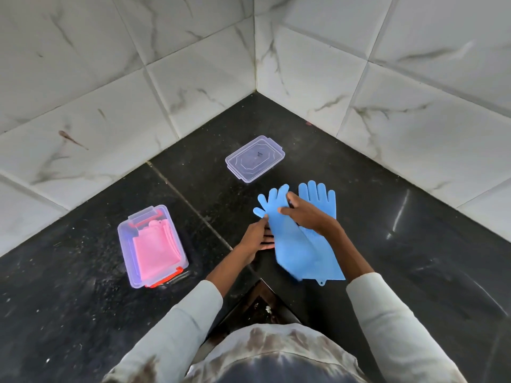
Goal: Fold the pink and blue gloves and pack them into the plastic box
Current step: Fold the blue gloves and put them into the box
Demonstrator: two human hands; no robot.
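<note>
Two blue gloves lie on the black counter. The left blue glove [293, 241] is tilted, its cuff partly over the right blue glove [320, 199], which lies flat with fingers pointing away. My right hand [307, 214] pinches the left glove near its palm. My left hand [255, 236] touches that glove's left edge by the thumb, fingers partly under it. The folded pink gloves [154, 250] sit inside the clear plastic box [124, 244] with red latches, at the left.
The box's clear lid [254, 158] lies apart near the back corner. White marble-tiled walls [166, 78] meet in a corner behind the counter [414, 258]. The counter's inner front edge [260, 283] is just below my hands.
</note>
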